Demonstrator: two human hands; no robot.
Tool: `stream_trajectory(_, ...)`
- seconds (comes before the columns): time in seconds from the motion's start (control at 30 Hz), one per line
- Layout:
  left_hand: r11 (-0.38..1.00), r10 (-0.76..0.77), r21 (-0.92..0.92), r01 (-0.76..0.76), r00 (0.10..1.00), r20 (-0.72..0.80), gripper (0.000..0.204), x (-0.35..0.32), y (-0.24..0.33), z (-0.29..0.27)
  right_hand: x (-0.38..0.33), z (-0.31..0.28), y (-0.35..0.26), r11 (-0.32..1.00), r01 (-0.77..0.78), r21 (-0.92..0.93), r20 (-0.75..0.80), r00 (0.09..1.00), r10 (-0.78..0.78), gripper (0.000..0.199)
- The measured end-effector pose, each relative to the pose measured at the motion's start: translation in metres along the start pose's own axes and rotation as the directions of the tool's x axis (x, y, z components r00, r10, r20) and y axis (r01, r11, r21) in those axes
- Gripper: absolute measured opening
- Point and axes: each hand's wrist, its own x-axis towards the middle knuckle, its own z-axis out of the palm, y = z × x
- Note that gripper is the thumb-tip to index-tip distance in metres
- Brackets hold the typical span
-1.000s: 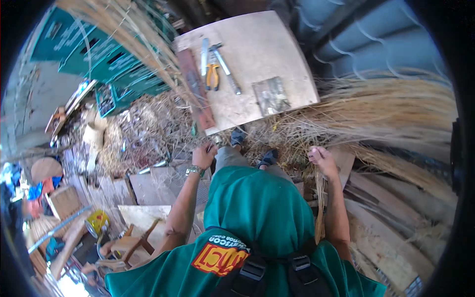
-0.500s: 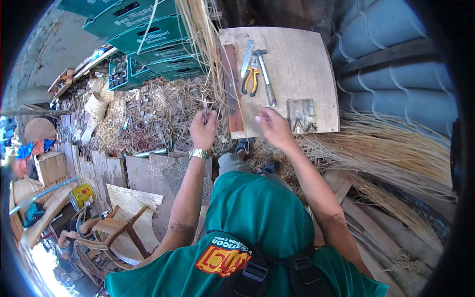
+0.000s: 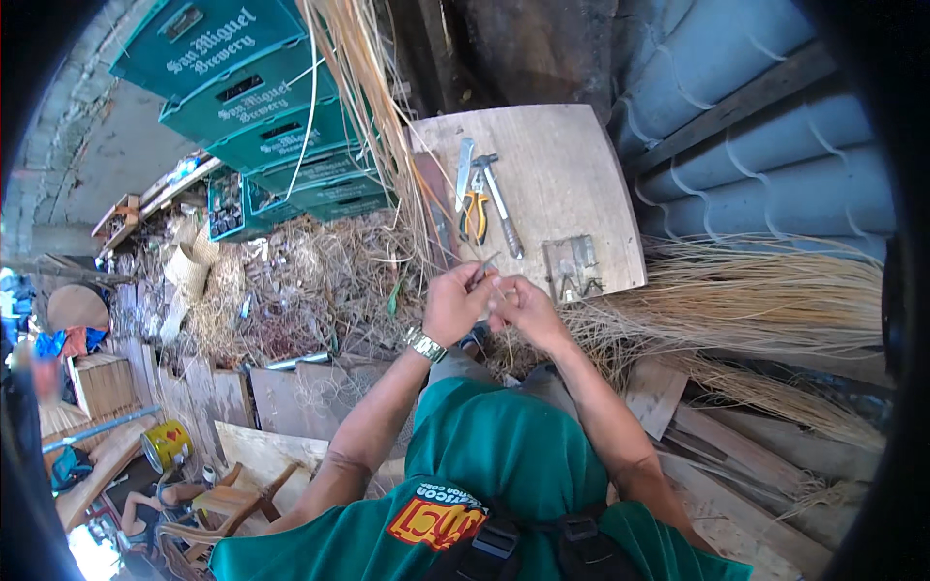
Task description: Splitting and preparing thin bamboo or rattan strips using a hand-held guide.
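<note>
My left hand [image 3: 453, 308], with a metal watch on its wrist, is closed on a small thin pointed tool [image 3: 491, 260], most of it hidden in my fingers. My right hand [image 3: 526, 310] meets it at the fingertips, pinched on something too small to make out. Both are just off the near edge of a pale wooden board [image 3: 591, 184]. On that board lie a flat silvery blade [image 3: 464, 172], pliers [image 3: 475, 215] with yellow and black handles, a hammer [image 3: 501, 208] and a flat see-through piece [image 3: 570, 259] with small dark parts beside it.
Green crates [image 3: 252, 107] stand stacked at the far left, with long pale strips [image 3: 363, 87] hanging beside them. Scraps and shavings [image 3: 320, 281] cover the ground. A strip bundle [image 3: 765, 290] lies right, below grey corrugated sheets [image 3: 765, 174]. Another person [image 3: 145, 513] is at the lower left.
My hands, apart before, have come together in front of me. My left hand has moved right with the tool, my right hand slightly nearer. The view has shifted, so the board appears lower.
</note>
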Motion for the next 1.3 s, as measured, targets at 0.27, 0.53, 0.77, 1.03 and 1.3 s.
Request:
stream_trajectory(0.27, 0.900, -0.006, -0.435, -0.017, 0.999, -0.052, 0.014, 0.015, 0.066, -0.005, -0.094, -0.090, 0.094, 0.966, -0.009, -0.259, 0.014, 1.000, 0.013, 0.015)
stream_trajectory(0.53, 0.956, 0.032, -0.282, -0.084, 0.982, -0.187, 0.041, 0.020, 0.099, 0.005, -0.196, -0.165, 0.200, 0.957, -0.084, -0.278, -0.110, 0.992, 0.056, 0.016)
stream_trajectory(0.77, 0.993, -0.116, -0.049, 0.110, 0.983, -0.145, 0.023, -0.036, -0.027, 0.107, -0.323, -0.247, 0.333, 0.595, -0.328, -0.734, -0.343, 0.935, 0.093, 0.014)
stream_trajectory(1.03, 0.933, -0.295, -0.282, 0.225, 0.925, -0.239, 0.024, -0.104, -0.036, 0.188, -0.395, -0.287, 0.338, 0.293, -0.595, -0.748, -0.503, 0.797, 0.335, 0.066)
stream_trajectory(1.3, 0.885, -0.111, -0.456, 0.092, 0.994, -0.014, 0.018, -0.128, 0.058, 0.278, -0.247, -0.177, 0.135, 0.953, 0.260, 0.157, -0.105, 0.964, -0.245, 0.044)
